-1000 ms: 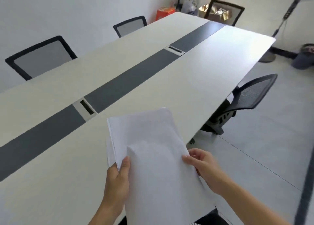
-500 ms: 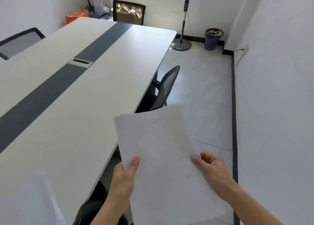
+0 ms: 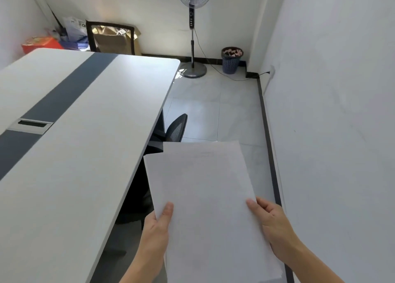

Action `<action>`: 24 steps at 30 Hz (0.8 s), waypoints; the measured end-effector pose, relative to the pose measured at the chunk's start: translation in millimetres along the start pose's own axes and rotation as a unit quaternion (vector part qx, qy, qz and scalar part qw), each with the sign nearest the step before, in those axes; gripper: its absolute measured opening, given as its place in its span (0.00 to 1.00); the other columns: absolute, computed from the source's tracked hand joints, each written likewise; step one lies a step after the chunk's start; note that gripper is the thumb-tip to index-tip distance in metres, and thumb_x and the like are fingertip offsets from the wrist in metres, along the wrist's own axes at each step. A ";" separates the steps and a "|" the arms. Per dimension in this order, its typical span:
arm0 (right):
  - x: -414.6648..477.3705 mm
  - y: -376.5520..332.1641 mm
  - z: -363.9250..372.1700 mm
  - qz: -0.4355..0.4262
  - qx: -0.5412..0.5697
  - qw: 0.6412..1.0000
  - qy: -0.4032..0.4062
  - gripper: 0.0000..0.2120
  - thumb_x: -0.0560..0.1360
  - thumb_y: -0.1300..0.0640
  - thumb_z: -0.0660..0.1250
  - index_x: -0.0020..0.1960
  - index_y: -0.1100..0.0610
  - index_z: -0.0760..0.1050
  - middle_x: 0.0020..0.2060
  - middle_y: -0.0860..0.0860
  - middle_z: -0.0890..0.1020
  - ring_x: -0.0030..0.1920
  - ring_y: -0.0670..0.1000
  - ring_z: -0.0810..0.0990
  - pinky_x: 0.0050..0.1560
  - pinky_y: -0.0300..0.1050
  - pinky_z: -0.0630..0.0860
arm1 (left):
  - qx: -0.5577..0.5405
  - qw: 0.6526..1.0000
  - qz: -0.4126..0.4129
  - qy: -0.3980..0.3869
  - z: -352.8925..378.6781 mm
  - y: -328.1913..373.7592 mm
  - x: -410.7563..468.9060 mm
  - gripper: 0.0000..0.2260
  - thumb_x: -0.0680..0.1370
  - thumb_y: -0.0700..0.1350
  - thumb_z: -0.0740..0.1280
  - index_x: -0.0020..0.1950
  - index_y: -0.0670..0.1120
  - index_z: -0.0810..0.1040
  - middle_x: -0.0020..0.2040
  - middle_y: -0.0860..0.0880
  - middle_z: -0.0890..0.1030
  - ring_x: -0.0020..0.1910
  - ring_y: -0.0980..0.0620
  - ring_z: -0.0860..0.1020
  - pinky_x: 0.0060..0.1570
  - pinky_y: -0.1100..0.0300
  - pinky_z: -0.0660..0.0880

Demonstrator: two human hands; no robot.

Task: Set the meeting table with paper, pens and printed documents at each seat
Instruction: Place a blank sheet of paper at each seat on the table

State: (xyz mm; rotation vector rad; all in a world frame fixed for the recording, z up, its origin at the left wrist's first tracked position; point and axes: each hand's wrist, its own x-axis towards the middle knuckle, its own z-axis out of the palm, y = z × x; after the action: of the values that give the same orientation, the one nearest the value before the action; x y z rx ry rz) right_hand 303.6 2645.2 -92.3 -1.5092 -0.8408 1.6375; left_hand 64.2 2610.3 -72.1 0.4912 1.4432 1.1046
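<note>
Right of the desk (image 3: 85, 165), walked on toward the next chair (image 3: 178, 125), paper stack (image 3: 205, 197) pinched in left grip (image 3: 157, 229) and right grip (image 3: 275, 227).

Paper stack (image 3: 205, 197) between left hand (image 3: 157, 231), right hand (image 3: 274, 229)

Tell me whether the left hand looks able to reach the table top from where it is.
Probably yes: the left hand grips the paper stack just beside the table edge, and nothing lies between.
</note>
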 end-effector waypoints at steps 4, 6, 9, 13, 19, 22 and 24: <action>53.4 -50.5 9.7 -0.011 0.024 1.000 0.014 0.13 0.73 0.57 0.70 0.55 0.63 0.79 0.47 0.62 0.86 0.49 0.65 0.85 0.54 0.59 0.80 | -0.007 1.000 0.012 -0.016 17.1 47.4 62.6 0.12 0.80 0.46 0.61 0.52 0.39 0.80 0.42 0.45 0.87 0.40 0.46 0.86 0.33 0.59 0.81; 81.0 -73.9 16.7 -0.026 0.010 0.999 0.022 0.13 0.72 0.59 0.71 0.54 0.64 0.79 0.46 0.62 0.86 0.47 0.64 0.85 0.53 0.58 0.81 | -0.012 0.999 0.023 -0.018 24.1 71.2 92.6 0.13 0.80 0.47 0.61 0.53 0.39 0.80 0.44 0.44 0.87 0.41 0.45 0.85 0.34 0.57 0.82; 117.9 -94.5 23.6 -0.034 -0.010 0.999 0.034 0.09 0.73 0.61 0.72 0.49 0.66 0.79 0.44 0.61 0.86 0.41 0.58 0.85 0.46 0.52 0.82 | -0.011 0.999 0.026 -0.017 33.0 94.4 129.7 0.15 0.80 0.48 0.60 0.53 0.39 0.80 0.46 0.43 0.86 0.43 0.44 0.85 0.37 0.55 0.82; 170.9 -115.6 30.0 -0.018 -0.021 1.000 0.010 0.09 0.73 0.61 0.71 0.46 0.68 0.80 0.42 0.63 0.86 0.40 0.59 0.84 0.46 0.53 0.82 | -0.023 0.999 0.020 0.023 41.2 110.0 170.6 0.14 0.80 0.48 0.60 0.53 0.40 0.80 0.45 0.43 0.86 0.43 0.44 0.85 0.36 0.56 0.82; 278.8 -154.7 35.7 0.018 -0.063 0.995 -0.072 0.07 0.75 0.62 0.69 0.44 0.66 0.82 0.41 0.62 0.86 0.36 0.56 0.84 0.36 0.46 0.82 | -0.051 0.992 0.018 0.114 64.1 129.2 227.9 0.10 0.80 0.47 0.60 0.51 0.45 0.80 0.44 0.48 0.87 0.43 0.49 0.85 0.40 0.58 0.80; 335.9 -183.7 43.2 0.046 -0.089 0.984 -0.144 0.06 0.74 0.61 0.69 0.44 0.64 0.84 0.43 0.62 0.86 0.40 0.59 0.86 0.44 0.50 0.82 | -0.064 0.982 0.014 0.179 81.1 146.3 251.2 0.11 0.81 0.47 0.60 0.50 0.43 0.80 0.41 0.50 0.87 0.40 0.53 0.85 0.35 0.64 0.79; 370.7 -204.6 51.0 0.063 -0.117 0.971 -0.197 0.06 0.74 0.61 0.70 0.46 0.63 0.84 0.45 0.62 0.86 0.44 0.61 0.86 0.50 0.54 0.81 | -0.069 0.974 0.018 0.215 92.2 161.3 264.4 0.11 0.81 0.46 0.60 0.48 0.44 0.80 0.39 0.52 0.87 0.38 0.56 0.85 0.34 0.66 0.77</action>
State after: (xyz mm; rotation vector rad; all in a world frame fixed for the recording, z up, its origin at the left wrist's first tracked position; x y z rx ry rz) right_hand 259.5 3069.3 -100.8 -1.4358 -1.2078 2.0296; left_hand 44.4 2932.7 -64.1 0.1841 1.7182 1.3880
